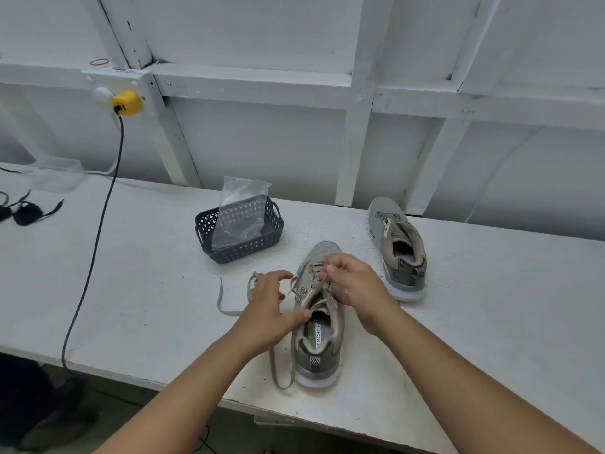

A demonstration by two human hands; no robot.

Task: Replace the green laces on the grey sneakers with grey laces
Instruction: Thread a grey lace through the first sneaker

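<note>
A grey sneaker stands in front of me on the white table, toe away from me, with a pale lace partly threaded and its loose ends trailing to the left and down by the heel. My left hand rests at the shoe's left side, thumb against the collar, fingers loosely curled. My right hand pinches the lace over the eyelets near the tongue. A second grey sneaker stands further right with no lace in view.
A dark perforated basket holding a clear plastic bag sits behind the shoe. A black cable hangs from a yellow plug across the table's left. Dark laces lie far left. The table edge runs close to me.
</note>
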